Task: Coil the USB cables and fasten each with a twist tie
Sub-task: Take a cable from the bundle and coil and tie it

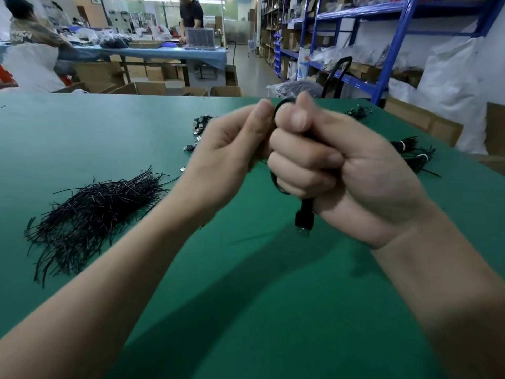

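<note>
Both hands are up over the green table (pixel 246 296), knuckle to knuckle. The right hand (pixel 341 170) is a tight fist wrapped around a coiled black USB cable (pixel 306 207). A smooth, rounded loop of it pokes out above the forefinger, another curve shows under the little finger, and the blocky plug (pixel 304 224) with its metal tip hangs straight down below the fist, clear of the table.

The left hand (pixel 232 149) has its fingers curled in, with thumb and forefinger pinched against the side of the coil where it meets the right hand's fingers (it is blurred, so I can't tell if a tie sits between them).

The tabletop is a matte, felt-like sheet. Off to the left lies a loose, bristly heap of twist ties (pixel 93 209), thin black wiry strands fanned out like cut grass. Beyond the left hand sits a small tangle of loose cables (pixel 200 127), their shiny connectors catching the light. Near the right edge lie tied bundles (pixel 412 151), black coils cinched at the waist with pale ties.

Behind the table stand blue steel shelving (pixel 396 36), stacked with boxes and plastic bags, and brown cardboard cartons (pixel 150 87) on the floor.
</note>
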Motion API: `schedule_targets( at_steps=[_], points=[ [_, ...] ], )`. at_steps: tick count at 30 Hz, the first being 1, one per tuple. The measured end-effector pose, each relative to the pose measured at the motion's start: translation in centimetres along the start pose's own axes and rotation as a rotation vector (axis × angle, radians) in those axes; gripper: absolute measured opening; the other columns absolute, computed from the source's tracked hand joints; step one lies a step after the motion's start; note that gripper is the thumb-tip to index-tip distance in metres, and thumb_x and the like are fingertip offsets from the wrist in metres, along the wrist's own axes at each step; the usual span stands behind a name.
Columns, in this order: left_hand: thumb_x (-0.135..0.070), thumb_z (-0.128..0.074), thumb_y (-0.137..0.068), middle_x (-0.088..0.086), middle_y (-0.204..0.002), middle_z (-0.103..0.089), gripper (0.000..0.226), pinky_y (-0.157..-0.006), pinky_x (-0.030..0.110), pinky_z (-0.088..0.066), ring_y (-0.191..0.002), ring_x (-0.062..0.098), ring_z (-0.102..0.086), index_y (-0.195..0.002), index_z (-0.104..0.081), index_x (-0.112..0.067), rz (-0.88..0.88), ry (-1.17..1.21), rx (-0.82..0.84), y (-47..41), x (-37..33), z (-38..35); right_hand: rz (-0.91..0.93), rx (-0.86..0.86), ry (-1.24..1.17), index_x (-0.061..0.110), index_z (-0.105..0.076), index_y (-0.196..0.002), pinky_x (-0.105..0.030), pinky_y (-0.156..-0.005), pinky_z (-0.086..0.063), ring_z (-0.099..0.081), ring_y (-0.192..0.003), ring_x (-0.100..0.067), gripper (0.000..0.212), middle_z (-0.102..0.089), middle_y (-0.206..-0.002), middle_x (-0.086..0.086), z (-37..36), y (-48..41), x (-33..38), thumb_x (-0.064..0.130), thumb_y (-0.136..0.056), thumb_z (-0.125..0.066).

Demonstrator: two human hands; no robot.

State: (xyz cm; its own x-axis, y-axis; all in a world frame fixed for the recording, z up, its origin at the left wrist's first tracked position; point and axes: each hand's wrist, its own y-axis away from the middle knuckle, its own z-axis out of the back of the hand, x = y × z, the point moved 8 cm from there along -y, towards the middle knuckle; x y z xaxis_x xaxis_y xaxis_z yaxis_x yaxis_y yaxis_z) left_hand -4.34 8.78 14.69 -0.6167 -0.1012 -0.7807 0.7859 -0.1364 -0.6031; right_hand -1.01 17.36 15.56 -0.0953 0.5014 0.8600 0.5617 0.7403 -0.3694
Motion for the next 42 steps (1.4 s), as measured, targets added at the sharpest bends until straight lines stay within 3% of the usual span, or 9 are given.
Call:
schedule_targets(
  at_steps=[3,5,11,17,22,28,32,37,42],
  points=[
    [-0.012,-0.038,-0.106,-0.011,-0.060,-0.053,0.033,-0.054,0.014,-0.038,-0.054,-0.001,-0.044,-0.078,-0.055,-0.016,0.065,0.007,0.054,1.3,1.5,-3.0,0.117,-0.106,-0.067,0.014,-0.050,-0.089,-0.021,-0.047,-0.019,-0.022,-0.046,-0.005,0.036,-0.027,-0.054,0.010,1.2,-0.1,1.7,0.027,-0.110,-0.024],
    [-0.020,-0.041,-0.102,-0.008,-0.066,-0.052,0.025,-0.058,0.022,-0.045,-0.059,0.006,-0.048,-0.080,-0.052,-0.017,0.090,-0.109,0.167,2.0,2.2,-5.1,0.167,-0.267,0.044,0.015,-0.052,-0.089,-0.019,-0.047,-0.022,-0.028,-0.046,-0.004,0.036,-0.035,-0.053,0.011,3.0,0.1,2.6,0.028,-0.111,-0.026],
    [-0.012,-0.047,-0.105,-0.012,-0.058,-0.044,0.044,-0.056,0.012,-0.031,-0.052,0.003,-0.042,-0.070,-0.036,-0.037,0.026,-0.552,0.375,2.0,1.2,-5.8,0.202,-0.688,0.968,0.013,-0.056,-0.086,-0.022,-0.048,-0.039,-0.048,-0.047,-0.010,0.034,-0.060,-0.058,0.003,5.8,1.5,3.3,0.024,-0.110,-0.036],
    [-0.028,-0.053,-0.102,-0.008,-0.065,-0.066,0.025,-0.074,0.032,-0.047,-0.057,0.000,-0.053,-0.079,-0.061,-0.035,0.011,-0.867,0.387,0.6,-0.1,-2.9,0.277,-0.716,1.536,0.014,-0.058,-0.090,-0.038,-0.065,-0.051,-0.064,-0.069,-0.012,0.031,-0.065,-0.074,0.006,4.7,1.7,3.2,0.029,-0.109,-0.039],
    [-0.058,-0.052,-0.086,-0.010,-0.067,-0.069,0.036,-0.067,0.040,-0.053,-0.064,0.011,-0.062,-0.082,-0.077,-0.033,0.022,-1.028,0.284,-0.3,-1.9,0.6,-0.045,-0.478,1.732,0.017,-0.047,-0.079,-0.042,-0.064,-0.040,-0.054,-0.068,-0.031,0.035,-0.057,-0.068,-0.002,4.9,0.4,0.2,0.034,-0.108,-0.038],
    [-0.055,-0.062,-0.082,-0.007,-0.079,-0.073,0.032,-0.068,0.044,-0.055,-0.072,0.017,-0.066,-0.092,-0.080,-0.030,-0.138,-0.991,0.264,-0.7,-3.3,2.2,-0.116,-0.336,1.562,0.021,-0.063,-0.071,-0.029,-0.055,-0.030,-0.050,-0.056,-0.009,0.043,-0.053,-0.055,0.010,4.5,0.6,-1.0,0.042,-0.100,-0.040],
    [-0.044,-0.069,-0.085,-0.007,-0.101,-0.073,0.035,-0.081,0.044,-0.053,-0.093,0.015,-0.066,-0.116,-0.076,-0.029,-0.260,-0.941,0.325,-0.4,-3.7,1.6,-0.243,-0.227,1.312,0.018,-0.061,-0.073,-0.029,-0.054,-0.032,-0.041,-0.054,-0.010,0.031,-0.045,-0.058,0.006,5.0,0.4,-2.0,0.023,-0.102,-0.051],
    [-0.033,-0.069,-0.092,-0.007,-0.101,-0.071,0.020,-0.084,0.035,-0.051,-0.095,0.011,-0.063,-0.108,-0.078,-0.023,-0.273,-0.854,0.384,-0.3,-3.3,1.2,-0.324,-0.104,0.899,0.012,-0.053,-0.079,-0.015,-0.051,-0.030,-0.032,-0.056,-0.008,0.031,-0.038,-0.061,0.005,4.8,1.3,-2.2,0.019,-0.107,-0.041],
    [-0.037,-0.062,-0.096,-0.008,-0.093,-0.069,0.021,-0.076,0.042,-0.051,-0.088,0.012,-0.062,-0.101,-0.076,-0.022,-0.287,-0.894,0.380,-0.3,-2.8,0.9,-0.337,-0.111,0.761,0.005,-0.053,-0.082,-0.024,-0.053,-0.028,-0.030,-0.055,-0.013,0.030,-0.031,-0.058,0.002,5.3,1.5,-2.3,0.026,-0.101,-0.042]
  ],
)
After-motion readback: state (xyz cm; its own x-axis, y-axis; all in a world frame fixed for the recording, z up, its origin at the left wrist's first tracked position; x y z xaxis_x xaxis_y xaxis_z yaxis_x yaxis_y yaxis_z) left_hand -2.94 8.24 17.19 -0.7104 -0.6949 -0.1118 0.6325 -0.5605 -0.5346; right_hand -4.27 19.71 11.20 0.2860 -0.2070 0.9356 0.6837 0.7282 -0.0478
